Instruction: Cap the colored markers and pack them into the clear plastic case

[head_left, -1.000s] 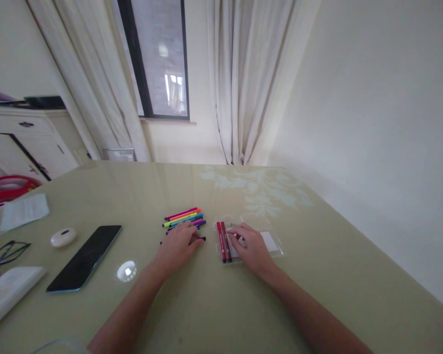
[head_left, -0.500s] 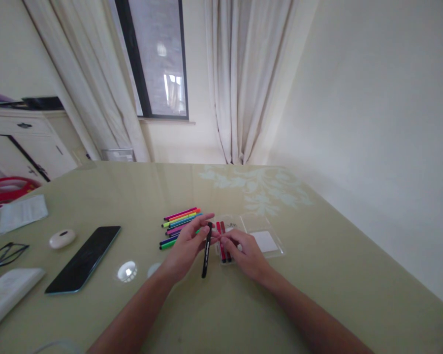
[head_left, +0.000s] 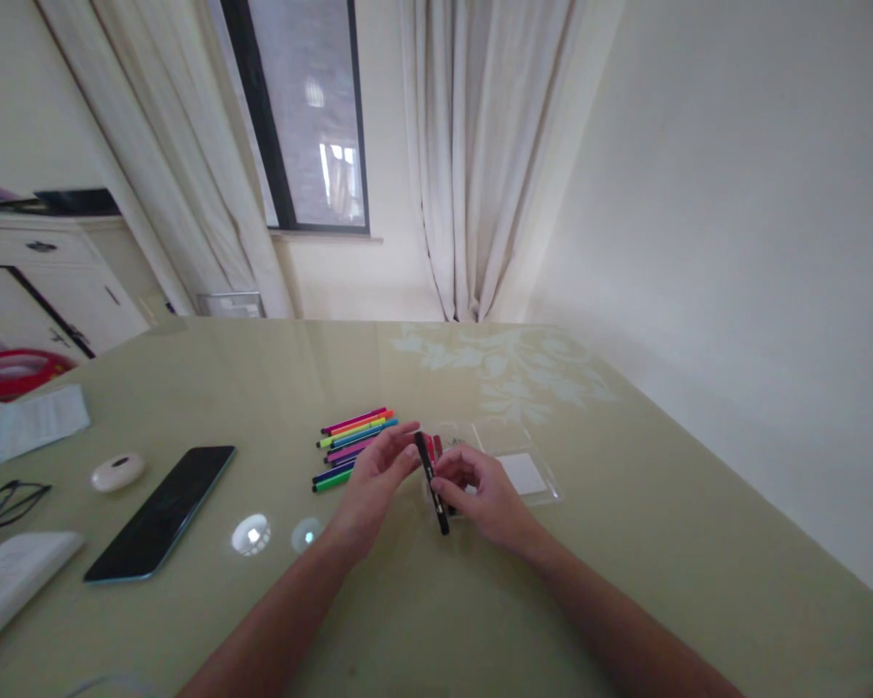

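Note:
My right hand [head_left: 484,492] pinches a black marker pen [head_left: 440,514] between thumb and fingers. The pen slants over a clear plastic case [head_left: 549,485], its top end leaning left. Red pens [head_left: 435,446] lie in the left side of the case, partly covered by the black pen and my right hand. Just left of the pen is my left hand [head_left: 374,485], open, thumb and forefinger apart near the pen's top end. Beyond my left hand lies a row of several coloured marker pens [head_left: 353,436], some partly hidden behind it.
On the left of the table [head_left: 436,620] are a black phone [head_left: 164,514], a white oval case [head_left: 117,472], eyeglasses [head_left: 7,509], a face mask [head_left: 40,422] and a white box-like object [head_left: 21,582]. A wall [head_left: 757,291] borders the right side.
The black pen has passed from my left hand to my right and moved right, over the red pens. Its tilt has reversed. My left fingers have come off it.

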`<state>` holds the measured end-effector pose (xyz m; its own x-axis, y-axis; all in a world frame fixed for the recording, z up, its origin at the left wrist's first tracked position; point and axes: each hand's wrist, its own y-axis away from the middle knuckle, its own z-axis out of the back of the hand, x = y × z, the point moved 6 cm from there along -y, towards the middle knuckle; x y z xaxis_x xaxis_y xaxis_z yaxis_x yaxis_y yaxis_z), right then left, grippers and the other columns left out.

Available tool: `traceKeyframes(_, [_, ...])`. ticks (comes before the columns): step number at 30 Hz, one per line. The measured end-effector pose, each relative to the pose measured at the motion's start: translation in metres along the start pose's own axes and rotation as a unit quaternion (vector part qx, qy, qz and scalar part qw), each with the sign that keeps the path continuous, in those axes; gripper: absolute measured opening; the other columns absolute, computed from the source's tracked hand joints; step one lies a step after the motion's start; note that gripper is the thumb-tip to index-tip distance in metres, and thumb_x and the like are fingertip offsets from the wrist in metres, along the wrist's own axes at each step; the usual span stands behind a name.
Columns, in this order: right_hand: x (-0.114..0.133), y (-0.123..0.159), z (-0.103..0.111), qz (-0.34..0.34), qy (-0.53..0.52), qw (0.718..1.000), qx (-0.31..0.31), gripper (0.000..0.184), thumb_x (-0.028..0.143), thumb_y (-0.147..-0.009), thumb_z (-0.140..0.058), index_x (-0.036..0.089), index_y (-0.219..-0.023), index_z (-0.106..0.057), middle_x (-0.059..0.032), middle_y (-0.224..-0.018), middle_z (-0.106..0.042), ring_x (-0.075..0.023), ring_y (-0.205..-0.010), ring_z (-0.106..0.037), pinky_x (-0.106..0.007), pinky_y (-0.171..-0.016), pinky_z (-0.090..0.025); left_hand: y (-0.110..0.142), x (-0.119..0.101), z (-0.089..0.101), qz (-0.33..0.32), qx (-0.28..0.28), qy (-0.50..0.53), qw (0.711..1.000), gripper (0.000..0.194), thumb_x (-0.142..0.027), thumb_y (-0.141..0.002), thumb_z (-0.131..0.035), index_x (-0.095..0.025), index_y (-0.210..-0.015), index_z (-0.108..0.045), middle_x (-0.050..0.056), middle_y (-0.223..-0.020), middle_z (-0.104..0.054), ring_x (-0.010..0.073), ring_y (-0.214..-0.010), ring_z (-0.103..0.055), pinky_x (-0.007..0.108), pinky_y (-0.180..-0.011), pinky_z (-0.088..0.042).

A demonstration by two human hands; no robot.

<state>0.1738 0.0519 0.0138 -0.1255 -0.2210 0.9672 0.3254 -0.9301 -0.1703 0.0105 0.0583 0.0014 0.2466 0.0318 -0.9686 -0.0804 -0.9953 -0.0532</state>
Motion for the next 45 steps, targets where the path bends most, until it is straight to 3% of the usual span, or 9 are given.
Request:
traceKeyframes(3, [-0.006,-0.006,0.023,0.002,0.024,0.997,-0.067,0.023,0.039,-0.084,-0.073,0.020,-0.094,-0.065,-0.0035,-0.083,-0.074,-0.0181,-0.075,-0.071,-0.030,-0.070,-0.057,0.000,-0.003,0.002,-0.031,-0.004,-0.152,0.988,0.044,-0.043,-0.093,-0.067,-0.021,-0.131,-0.062,0.013,-0.136,-0.067,0.0273,-0.125,-0.064,0.043,-0.101,-0.055])
traceKeyframes(7, [-0.022,-0.014,0.049,-0.047,0.060,0.992,-0.097,0.024,0.037,-0.082,-0.073,0.019,-0.096,-0.065,-0.0031,-0.075,-0.074,-0.0192,-0.068,-0.072,-0.031,-0.064,-0.058,0.009,-0.009,-0.012,-0.119,0.069,-0.354,0.925,0.031,-0.037,-0.097,-0.061,-0.024,-0.124,-0.067,0.011,-0.130,-0.068,0.0286,-0.122,-0.062,0.046,-0.100,-0.053])
traceKeyframes(11, [-0.030,-0.015,0.052,-0.073,0.108,0.988,-0.083,0.020,0.033,-0.083,-0.071,0.020,-0.096,-0.065,-0.0018,-0.073,-0.074,-0.0177,-0.063,-0.070,-0.026,-0.056,-0.053,0.022,-0.003,-0.029,-0.168,0.152,-0.459,0.859,0.045,-0.034,-0.088,-0.073,-0.026,-0.132,-0.064,0.010,-0.137,-0.065,0.0311,-0.129,-0.057,0.050,-0.111,-0.046])
traceKeyframes(15, [-0.025,-0.012,0.043,-0.058,0.156,0.983,-0.072,0.015,0.029,-0.085,-0.068,0.020,-0.096,-0.066,-0.0020,-0.076,-0.076,-0.0168,-0.067,-0.071,-0.025,-0.059,-0.052,0.027,0.005,-0.033,-0.192,0.179,-0.506,0.822,0.058,-0.033,-0.085,-0.076,-0.028,-0.140,-0.057,0.010,-0.147,-0.058,0.0323,-0.136,-0.052,0.051,-0.115,-0.042])
traceKeyframes(32, [-0.013,-0.008,0.030,-0.005,0.280,0.960,-0.028,0.011,0.024,-0.091,-0.065,0.022,-0.096,-0.074,-0.0001,-0.074,-0.074,-0.0162,-0.066,-0.065,-0.026,-0.063,-0.047,0.029,0.001,-0.036,-0.220,0.205,-0.551,0.779,0.046,-0.032,-0.093,-0.068,-0.032,-0.138,-0.061,0.007,-0.144,-0.060,0.0312,-0.131,-0.054,0.051,-0.111,-0.045])
traceKeyframes(37, [-0.008,-0.008,0.028,0.023,0.317,0.948,-0.019,0.015,0.020,-0.092,-0.063,0.022,-0.094,-0.077,-0.0015,-0.082,-0.076,-0.0172,-0.071,-0.065,-0.027,-0.068,-0.047,0.029,0.001,-0.037,-0.221,0.205,-0.555,0.775,0.045,-0.032,-0.093,-0.067,-0.032,-0.138,-0.062,0.008,-0.144,-0.060,0.0317,-0.130,-0.054,0.052,-0.111,-0.045])
traceKeyframes(45, [-0.008,-0.008,0.027,0.008,0.344,0.939,-0.020,0.018,0.025,-0.093,-0.066,0.021,-0.082,-0.079,-0.0029,-0.078,-0.075,-0.0178,-0.071,-0.065,-0.028,-0.068,-0.044,0.030,0.001,-0.038,-0.213,0.209,-0.560,0.773,0.042,-0.031,-0.092,-0.069,-0.030,-0.134,-0.064,0.007,-0.145,-0.059,0.0318,-0.132,-0.052,0.052,-0.113,-0.044])
